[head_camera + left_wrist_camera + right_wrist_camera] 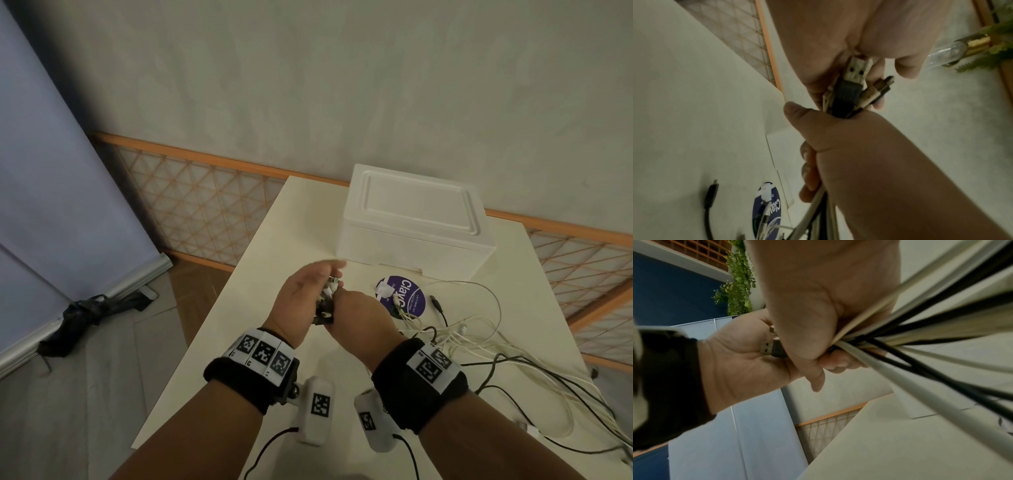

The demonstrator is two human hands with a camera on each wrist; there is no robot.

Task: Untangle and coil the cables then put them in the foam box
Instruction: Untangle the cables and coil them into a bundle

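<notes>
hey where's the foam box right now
In the head view the foam box sits lid-on at the table's far right, just beyond the purple sticker and both hands.

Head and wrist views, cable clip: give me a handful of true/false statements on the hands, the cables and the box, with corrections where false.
1. The right hand grips a bundle of cable ends. True.
2. The foam box stands open with coiled cables inside. False: its lid is on, and no cables show in it.
3. A black USB plug sticks out of the bundle. True.
4. All the cables are white. False: black and white cables trail across the table.
5. The left hand rests flat on the table. False: it is raised beside the plug ends, fingers relaxed.
</notes>
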